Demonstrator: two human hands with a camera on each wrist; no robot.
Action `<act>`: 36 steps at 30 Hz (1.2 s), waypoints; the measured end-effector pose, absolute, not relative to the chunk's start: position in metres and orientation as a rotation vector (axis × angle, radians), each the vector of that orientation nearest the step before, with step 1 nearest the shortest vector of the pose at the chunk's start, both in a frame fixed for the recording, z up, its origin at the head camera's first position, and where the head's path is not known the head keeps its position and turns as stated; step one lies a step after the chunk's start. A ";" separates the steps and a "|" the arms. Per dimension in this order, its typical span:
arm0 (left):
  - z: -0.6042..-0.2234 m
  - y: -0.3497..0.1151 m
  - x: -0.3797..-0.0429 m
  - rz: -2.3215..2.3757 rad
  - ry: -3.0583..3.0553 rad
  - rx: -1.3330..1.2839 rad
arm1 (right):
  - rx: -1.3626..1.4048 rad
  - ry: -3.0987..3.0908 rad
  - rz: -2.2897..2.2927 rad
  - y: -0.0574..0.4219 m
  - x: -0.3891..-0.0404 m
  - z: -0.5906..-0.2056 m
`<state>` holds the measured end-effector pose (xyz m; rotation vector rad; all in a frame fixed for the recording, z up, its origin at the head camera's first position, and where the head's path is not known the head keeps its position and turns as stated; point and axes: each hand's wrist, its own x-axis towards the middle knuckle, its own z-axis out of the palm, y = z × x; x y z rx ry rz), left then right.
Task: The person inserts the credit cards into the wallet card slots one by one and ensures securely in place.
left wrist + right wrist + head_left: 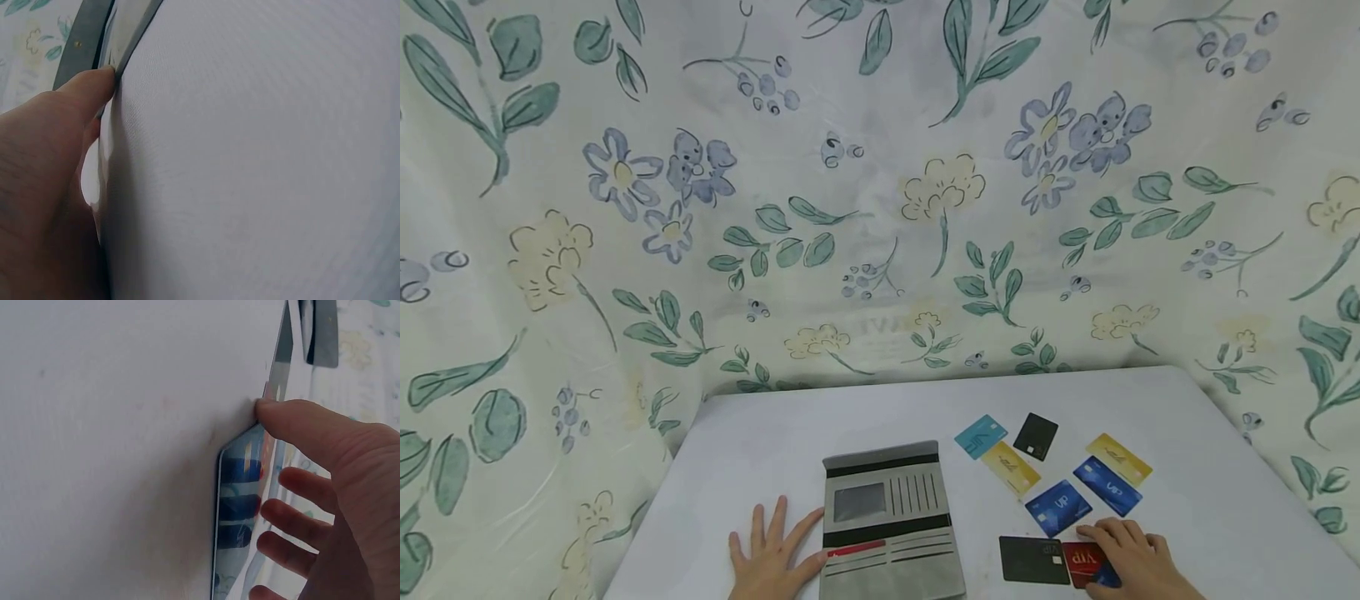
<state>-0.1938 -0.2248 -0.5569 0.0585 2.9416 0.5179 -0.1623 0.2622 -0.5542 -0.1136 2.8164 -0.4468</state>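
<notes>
A grey wallet (887,517) lies opened out on the white table, with dark bands, a clear window and slots. A thin red edge shows in one slot. My left hand (775,554) lies spread at the wallet's left side, thumb and index fingertip at its edge; in the left wrist view the thumb (94,87) meets that edge. My right hand (1135,558) holds a blue card (234,506), mostly covered by the hand in the head view, thumb near its corner and fingers curved across. Beside it lie a red VIP card (1081,562) and a black card (1033,560).
Farther back on the table (775,450) lie a light blue card (981,436), a small black card (1036,437), gold cards (1011,468) and blue VIP cards (1058,508). A flower-printed curtain (865,208) hangs around the table's back and sides.
</notes>
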 end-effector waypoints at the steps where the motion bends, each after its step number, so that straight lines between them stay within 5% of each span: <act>1: -0.557 -0.225 -0.194 0.516 2.943 0.059 | -0.121 2.811 -0.442 0.264 -0.162 -0.555; 36: -0.558 -0.226 -0.194 0.504 2.955 0.058 | -0.034 2.793 -0.437 0.269 -0.176 -0.537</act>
